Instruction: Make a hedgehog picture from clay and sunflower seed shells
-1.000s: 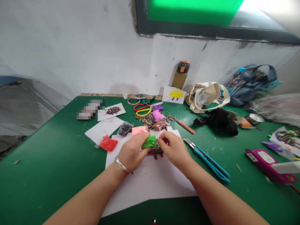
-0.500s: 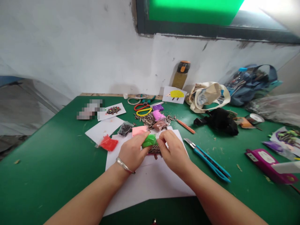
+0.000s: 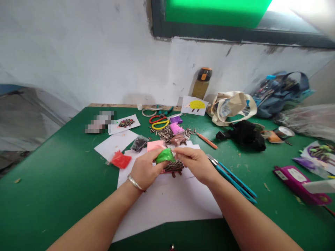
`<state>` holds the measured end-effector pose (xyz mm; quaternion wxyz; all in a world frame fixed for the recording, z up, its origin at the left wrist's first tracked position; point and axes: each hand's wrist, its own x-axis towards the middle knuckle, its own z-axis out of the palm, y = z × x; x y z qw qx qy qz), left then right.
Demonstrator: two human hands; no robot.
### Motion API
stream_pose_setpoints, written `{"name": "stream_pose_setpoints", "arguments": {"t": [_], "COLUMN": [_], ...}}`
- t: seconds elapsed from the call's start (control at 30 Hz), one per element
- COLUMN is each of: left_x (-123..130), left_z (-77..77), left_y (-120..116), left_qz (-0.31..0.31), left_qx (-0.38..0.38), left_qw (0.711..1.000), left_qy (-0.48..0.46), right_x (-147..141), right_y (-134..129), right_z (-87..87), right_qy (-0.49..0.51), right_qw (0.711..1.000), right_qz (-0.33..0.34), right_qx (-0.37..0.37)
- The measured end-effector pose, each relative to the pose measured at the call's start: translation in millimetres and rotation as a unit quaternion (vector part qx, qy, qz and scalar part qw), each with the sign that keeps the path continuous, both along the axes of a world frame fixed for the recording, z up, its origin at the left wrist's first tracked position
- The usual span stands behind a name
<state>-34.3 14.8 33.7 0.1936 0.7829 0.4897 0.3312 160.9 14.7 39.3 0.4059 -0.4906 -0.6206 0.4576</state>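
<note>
A small clear packet of green clay point(image 3: 165, 156) is pinched between the thumb and fingers of my left hand point(image 3: 147, 169). My right hand point(image 3: 195, 163) has thumb and fingertips together at the packet's right edge, on its clear wrapping. Under the packet, a seed-covered shape point(image 3: 175, 167) with pink at its edge lies on white paper point(image 3: 167, 202). Just behind my left hand is a pink clay packet point(image 3: 155, 145). A black packet point(image 3: 139, 143) and a red packet point(image 3: 121, 159) sit to the left.
Sunflower seeds point(image 3: 164, 134) are heaped behind, near yellow-handled scissors point(image 3: 160, 124). A blue cutter point(image 3: 234, 179) and an orange pen point(image 3: 206, 141) lie right. Further right are a black cloth item point(image 3: 246, 136) and a magenta device point(image 3: 300, 186). A bottle point(image 3: 202, 83) stands by the wall.
The green packet and my left hand have shifted slightly left and toward me. My right hand has turned flatter, its fingers at the packet's edge; more of the seed-covered shape shows.
</note>
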Motion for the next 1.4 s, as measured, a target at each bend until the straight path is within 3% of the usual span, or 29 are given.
{"name": "stream_pose_setpoints", "arguments": {"t": [0.37, 0.57, 0.8, 0.97, 1.1, 1.27, 1.4], "left_x": [-3, -3, 1, 2, 2, 3, 3], "left_z": [-0.1, 4.2, 2.7, 2.3, 4.8, 12.4, 16.9], "left_y": [3, 1, -1, 0, 1, -1, -2], "left_qz": [-0.028, -0.047, -0.013, -0.019, -0.019, -0.036, -0.052], "left_qx": [-0.004, 0.004, -0.009, -0.016, -0.052, -0.142, -0.142], "left_qw": [1.0, 0.999, 1.0, 0.999, 0.997, 0.981, 0.979], "left_qy": [-0.001, -0.01, -0.003, -0.037, -0.061, -0.126, -0.134], "right_x": [-5, -5, -1, -2, -1, 1, 7], "right_y": [-3, -7, -4, -2, -3, -3, -2], "right_z": [-0.8, 6.0, 0.2, -3.4, 1.5, 7.6, 10.7], "right_qy": [0.012, 0.012, -0.026, -0.077, -0.147, -0.118, -0.034], "right_qw": [0.999, 0.999, 0.996, 0.984, 0.957, 0.976, 0.988], "right_qz": [0.012, 0.049, 0.051, 0.025, 0.051, 0.088, 0.122], "right_qx": [-0.027, 0.015, 0.062, 0.161, 0.243, 0.16, 0.084]}}
